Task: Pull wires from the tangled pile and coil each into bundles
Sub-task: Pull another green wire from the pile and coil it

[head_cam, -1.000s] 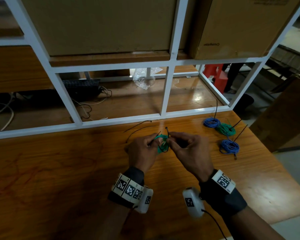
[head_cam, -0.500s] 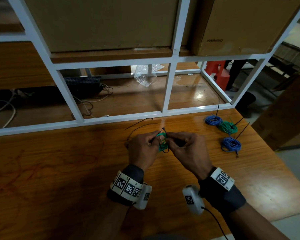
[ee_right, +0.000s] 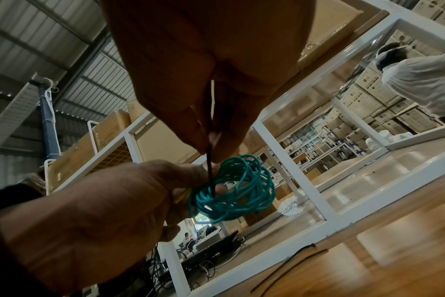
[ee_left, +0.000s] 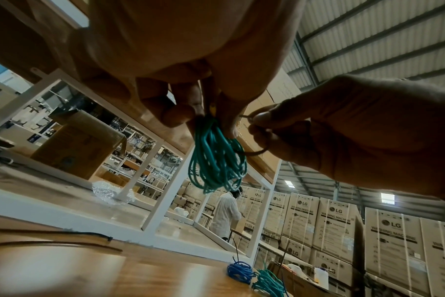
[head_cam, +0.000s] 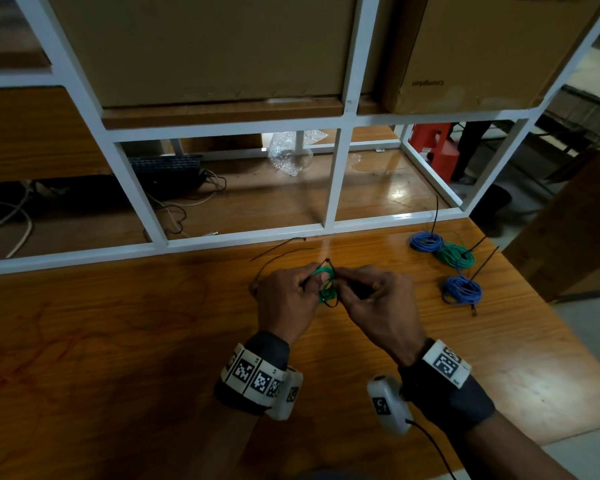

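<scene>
At frame centre, above the desk (head_cam: 118, 341), my left hand (head_cam: 284, 299) grips the green wire coil (head_cam: 326, 284) while my right hand (head_cam: 378, 303) pinches a black cable tie (ee_right: 210, 160) threaded through it.

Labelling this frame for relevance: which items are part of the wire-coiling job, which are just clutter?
Job:
- green coil, held by left hand
- black tie, pinched by right hand
- finished coils: blue, green, blue
- spare black ties on the table

Lying about:
- keyboard
- bubble wrap
- cardboard boxes
- red stool
</scene>
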`<move>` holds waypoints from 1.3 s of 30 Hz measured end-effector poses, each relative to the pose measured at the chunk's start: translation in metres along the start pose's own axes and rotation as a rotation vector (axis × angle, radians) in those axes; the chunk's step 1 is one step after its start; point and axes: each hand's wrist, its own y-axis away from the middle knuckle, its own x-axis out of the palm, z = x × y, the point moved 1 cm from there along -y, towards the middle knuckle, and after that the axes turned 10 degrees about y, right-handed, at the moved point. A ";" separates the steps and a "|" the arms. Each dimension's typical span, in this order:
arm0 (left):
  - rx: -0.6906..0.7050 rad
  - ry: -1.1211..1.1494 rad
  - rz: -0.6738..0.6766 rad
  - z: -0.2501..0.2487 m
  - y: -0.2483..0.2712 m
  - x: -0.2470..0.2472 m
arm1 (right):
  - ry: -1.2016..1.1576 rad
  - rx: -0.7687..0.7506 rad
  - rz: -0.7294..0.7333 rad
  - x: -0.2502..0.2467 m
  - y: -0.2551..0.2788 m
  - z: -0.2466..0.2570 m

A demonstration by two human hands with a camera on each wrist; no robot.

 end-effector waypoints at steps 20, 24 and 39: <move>0.034 -0.030 -0.044 0.004 0.002 0.001 | 0.070 -0.036 -0.032 -0.004 0.002 0.004; 0.008 -0.037 -0.046 0.009 0.002 0.004 | 0.039 -0.010 -0.071 -0.005 0.003 0.002; 0.026 -0.102 -0.054 0.017 0.000 0.008 | 0.024 0.012 0.022 0.001 0.004 0.001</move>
